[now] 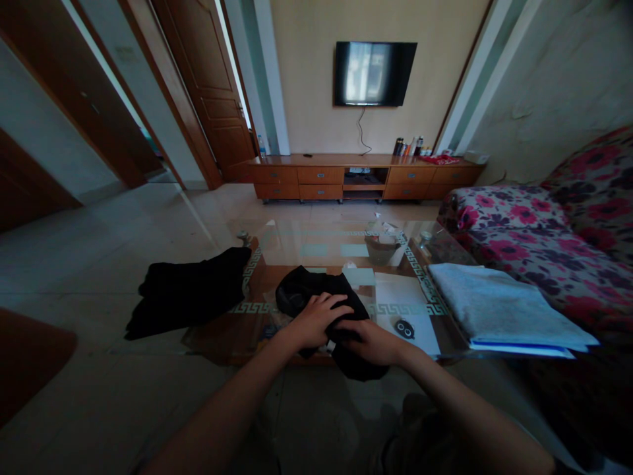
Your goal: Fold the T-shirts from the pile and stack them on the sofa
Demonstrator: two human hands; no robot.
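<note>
A bunched black garment [309,284] lies at the front edge of the glass table, its lower part [361,369] hanging over the edge. A small white label [330,346] shows on it between my hands. My left hand [319,320] rests on top of the cloth with its fingers spread; its thumb is hidden. Close beside it, my right hand [368,340] has its fingers curled into the fabric, and the fingertips are out of sight. Another black garment [192,287] lies spread flat at the table's left end.
On the right of the glass table [316,227] lies a folded light-blue cloth [509,303]. A white sheet [405,293] with a round black owl-eyed item [404,328] is nearer the middle. Behind stands a bin [383,249]. A floral sofa [514,218] flanks the right side.
</note>
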